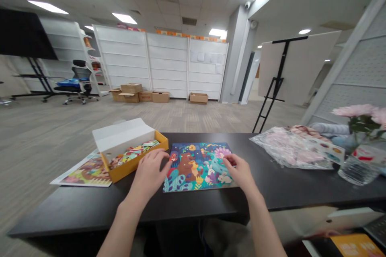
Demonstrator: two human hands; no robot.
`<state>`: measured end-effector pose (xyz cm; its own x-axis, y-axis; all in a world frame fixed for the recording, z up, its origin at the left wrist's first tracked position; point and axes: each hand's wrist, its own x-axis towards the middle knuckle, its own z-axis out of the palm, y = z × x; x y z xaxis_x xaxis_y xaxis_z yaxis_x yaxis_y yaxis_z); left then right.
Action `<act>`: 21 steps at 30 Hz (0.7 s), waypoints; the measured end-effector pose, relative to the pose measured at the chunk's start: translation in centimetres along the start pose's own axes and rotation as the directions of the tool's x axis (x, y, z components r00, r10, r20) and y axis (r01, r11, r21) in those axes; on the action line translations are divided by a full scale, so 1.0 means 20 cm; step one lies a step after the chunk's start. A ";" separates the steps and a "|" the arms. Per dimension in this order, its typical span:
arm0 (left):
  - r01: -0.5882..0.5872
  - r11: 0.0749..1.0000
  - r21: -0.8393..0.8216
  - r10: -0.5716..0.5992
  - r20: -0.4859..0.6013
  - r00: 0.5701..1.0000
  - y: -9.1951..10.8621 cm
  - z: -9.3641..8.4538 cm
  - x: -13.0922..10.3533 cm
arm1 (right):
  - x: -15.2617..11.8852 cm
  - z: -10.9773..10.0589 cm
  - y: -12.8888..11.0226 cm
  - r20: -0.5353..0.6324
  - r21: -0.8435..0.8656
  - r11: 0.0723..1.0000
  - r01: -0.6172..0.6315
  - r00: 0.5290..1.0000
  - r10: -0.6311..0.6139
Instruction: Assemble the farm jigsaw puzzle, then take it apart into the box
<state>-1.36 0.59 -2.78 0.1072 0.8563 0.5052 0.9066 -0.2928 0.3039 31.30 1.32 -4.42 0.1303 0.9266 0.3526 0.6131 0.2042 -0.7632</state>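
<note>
A colourful animal picture (193, 168), with a bear, rabbits and a peacock, lies flat on the black table (205, 204) in front of me. Whether it is a sheet or a joined jigsaw puzzle I cannot tell. At its left edge is my left hand (152, 170), fingers bent and thumb apart from the forefinger. Over its right edge is my right hand (240, 170), thumb and forefinger slightly apart, nothing visible between them. Left of the picture stands a yellow box (128, 169) with its white lid raised, holding many colourful pieces, beside my left hand.
Under the box's left side lies another printed picture (87, 172). To the right are a clear plastic bag (289, 148) with pink contents and a glass vase (357, 170) of pink flowers. Beyond the table are an easel stand (279, 74) and cardboard boxes (129, 93).
</note>
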 end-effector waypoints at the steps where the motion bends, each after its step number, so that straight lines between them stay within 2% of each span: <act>1: -0.024 0.999 -0.026 0.026 0.090 0.996 0.04 0.04 0.01 | 0.01 -0.07 0.06 -0.081 -0.025 0.998 -0.051 0.996 0.048; 3: -0.021 0.999 -0.049 0.031 0.221 0.975 0.10 0.10 0.00 | 0.02 -0.21 0.18 -0.283 -0.116 0.978 -0.174 0.950 0.135; 5: -0.012 0.997 -0.075 0.036 0.326 0.945 0.14 0.14 -0.01 | 0.02 -0.35 0.31 -0.455 -0.268 0.923 -0.275 0.881 0.130; 8: -0.001 0.994 -0.111 0.047 0.405 0.913 0.14 0.16 -0.03 | 0.04 -0.50 0.47 -0.618 -0.473 0.790 -0.391 0.786 0.019; 10: -0.005 0.992 -0.125 0.057 0.413 0.909 0.13 0.15 -0.04 | 0.08 -0.55 0.56 -0.661 -0.511 0.737 -0.443 0.751 -0.006; 16: -0.046 0.989 -0.142 0.101 0.409 0.907 0.11 0.13 -0.07 | 0.18 -0.57 0.74 -0.585 -0.504 0.703 -0.502 0.797 0.150; 18: -0.045 0.988 -0.146 0.101 0.402 0.910 0.11 0.13 -0.08 | 0.18 -0.57 0.75 -0.560 -0.502 0.693 -0.518 0.805 0.196; 21: -0.049 0.987 -0.154 0.106 0.389 0.915 0.12 0.13 -0.08 | 0.16 -0.57 0.70 -0.539 -0.514 0.679 -0.523 0.813 0.218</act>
<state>1.62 -0.31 -4.98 0.3528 0.9181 0.1804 0.8266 -0.3962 0.3997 49.14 3.56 -7.79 0.6598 0.6282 0.4123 0.7493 -0.5084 -0.4245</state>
